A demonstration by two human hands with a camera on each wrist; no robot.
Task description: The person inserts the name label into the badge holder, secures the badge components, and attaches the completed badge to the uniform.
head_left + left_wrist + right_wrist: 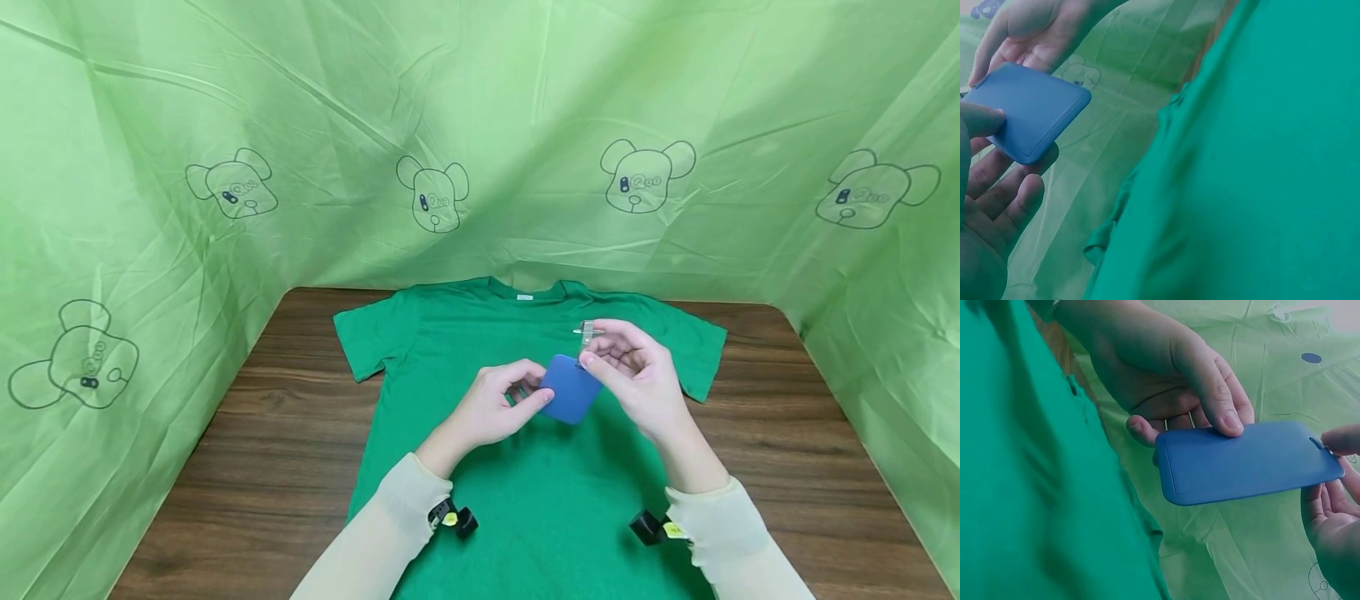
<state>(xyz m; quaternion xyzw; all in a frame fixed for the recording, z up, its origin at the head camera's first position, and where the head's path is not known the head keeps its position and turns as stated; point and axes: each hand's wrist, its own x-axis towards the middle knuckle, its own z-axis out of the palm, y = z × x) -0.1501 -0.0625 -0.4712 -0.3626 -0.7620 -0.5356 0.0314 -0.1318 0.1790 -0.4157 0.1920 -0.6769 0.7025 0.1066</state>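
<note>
A blue badge holder (570, 393) is held up above a green T-shirt (480, 492). My left hand (498, 404) pinches its left edge, the thumb lying on the blue face. My right hand (637, 375) pinches the slotted top corner, where a clear strap with a metal clip (587, 329) is attached. The clip sticks up beside the right fingers. In the right wrist view the badge holder (1247, 465) shows its slot near my right fingertips (1338, 439). The left wrist view has the same badge holder (1035, 109) between both hands.
The T-shirt lies spread on a dark wooden table (255, 467), collar at the far side and sleeves out. Green cloth walls (510, 100) printed with bear heads surround the table at the back and both sides.
</note>
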